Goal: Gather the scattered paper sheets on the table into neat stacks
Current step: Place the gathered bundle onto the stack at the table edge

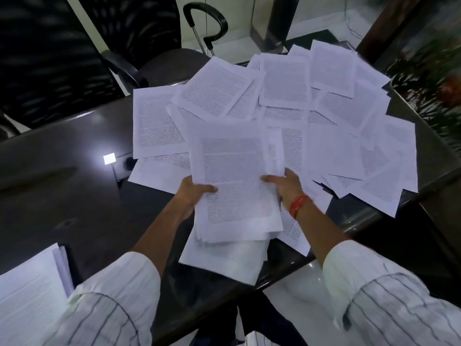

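Both hands are on one bundle point(234, 186) of printed sheets, held up over the near edge of the table point(74, 186). The left hand point(193, 193) grips its left edge, thumb laid across the top page and fingers hidden beneath. The right hand point(284, 187) grips the right edge the same way, thumb on top; there is an orange band point(299, 206) on that wrist. The bundle is ragged: lower pages stick out at the bottom and right.

Loose sheets point(324, 108) cover the far right part of the table, overlapping at all angles out to the far edge and the right edge. A finished-looking stack point(30, 290) sits at the near left corner. A chair point(149, 46) stands beyond the far edge, a plant point(434, 78) past the right edge.

To do this step well, I'd say loosen both grips a little, stand the bundle on its lower edge on bare table and tap until the edges line up, then turn it and tap the side. Squeezing hard would lock the crooked pages in place.
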Demonstrator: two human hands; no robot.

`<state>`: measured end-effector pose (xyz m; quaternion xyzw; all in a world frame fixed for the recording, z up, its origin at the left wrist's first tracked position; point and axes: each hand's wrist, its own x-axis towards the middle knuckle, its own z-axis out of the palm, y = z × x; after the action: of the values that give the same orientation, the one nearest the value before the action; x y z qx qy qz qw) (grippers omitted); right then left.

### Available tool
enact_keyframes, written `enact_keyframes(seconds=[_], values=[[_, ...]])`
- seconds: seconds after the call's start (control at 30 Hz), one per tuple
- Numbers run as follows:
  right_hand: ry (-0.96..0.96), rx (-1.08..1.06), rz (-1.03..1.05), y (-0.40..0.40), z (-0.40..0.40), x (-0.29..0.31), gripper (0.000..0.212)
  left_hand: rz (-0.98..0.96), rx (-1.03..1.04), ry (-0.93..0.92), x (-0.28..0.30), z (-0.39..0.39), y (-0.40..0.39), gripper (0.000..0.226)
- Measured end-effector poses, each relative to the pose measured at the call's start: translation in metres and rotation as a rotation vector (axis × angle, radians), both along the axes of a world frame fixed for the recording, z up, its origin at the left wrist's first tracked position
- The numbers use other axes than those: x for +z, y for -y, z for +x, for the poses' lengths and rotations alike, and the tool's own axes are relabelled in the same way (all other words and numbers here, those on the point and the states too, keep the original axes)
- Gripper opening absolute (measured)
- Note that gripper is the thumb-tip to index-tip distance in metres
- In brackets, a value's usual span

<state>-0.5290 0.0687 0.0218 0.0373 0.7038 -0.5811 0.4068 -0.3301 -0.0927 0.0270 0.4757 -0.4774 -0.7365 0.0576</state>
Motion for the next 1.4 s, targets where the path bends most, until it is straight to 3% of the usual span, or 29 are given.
enact_keyframes(seconds=[0.07, 0.17, 0.3, 0.4, 0.53, 0.63, 0.73, 0.83, 0.9, 1.07, 1.13, 1.2, 1.3, 1.4], values=[[-0.079, -0.008, 0.177, -0.012, 0.028, -0.019, 0.058, -0.139, -0.028, 0.152, -0.014, 0.007, -0.018, 0.043], [-0.334, 0.262, 0.504, -0.027, 0.062, -0.041, 0.08, -0.418, -0.244, 0.494, -0.024, 0.013, -0.041, 0.06], [-0.519, 0.491, 0.847, -0.03, 0.097, -0.043, 0.105, -0.441, -0.314, 0.736, -0.023, 0.003, -0.069, 0.096], [-0.508, 0.519, 0.899, -0.026, 0.105, -0.044, 0.108, -0.42, -0.297, 0.831, -0.019, -0.013, -0.083, 0.102], [-0.543, 0.54, 0.856, -0.03, 0.101, -0.049, 0.103, -0.229, -0.189, 0.788, -0.021, -0.019, -0.085, 0.098], [-0.434, 0.377, 0.548, -0.038, 0.091, -0.047, 0.085, -0.203, -0.036, 0.668, -0.02, -0.011, -0.08, 0.061], [-0.272, 0.259, 0.251, -0.048, 0.07, -0.035, 0.071, -0.019, 0.184, 0.384, -0.011, -0.006, -0.08, 0.03], [-0.356, 0.214, 0.2, -0.054, 0.031, -0.02, 0.059, 0.278, 0.279, 0.086, -0.006, -0.005, -0.081, 0.044], [-0.394, 0.238, 0.204, -0.05, -0.002, -0.009, 0.053, 0.358, 0.301, 0.013, -0.01, -0.013, -0.088, 0.049], [-0.582, 0.535, 0.44, -0.039, -0.06, -0.014, 0.061, 0.104, 0.259, 0.193, -0.033, -0.054, -0.107, 0.025], [-0.694, 0.717, 0.65, -0.043, -0.064, -0.026, 0.077, -0.129, 0.083, 0.469, -0.033, -0.067, -0.112, 0.034], [-0.784, 0.822, 0.85, -0.048, -0.059, -0.032, 0.099, -0.225, -0.053, 0.634, -0.029, -0.077, -0.121, 0.053], [-0.738, 0.884, 0.927, -0.053, -0.036, -0.042, 0.12, -0.126, 0.015, 0.595, -0.024, -0.091, -0.134, 0.066], [-0.618, 0.747, 0.823, -0.049, -0.022, -0.047, 0.121, -0.012, 0.151, 0.551, -0.022, -0.1, -0.137, 0.08]])
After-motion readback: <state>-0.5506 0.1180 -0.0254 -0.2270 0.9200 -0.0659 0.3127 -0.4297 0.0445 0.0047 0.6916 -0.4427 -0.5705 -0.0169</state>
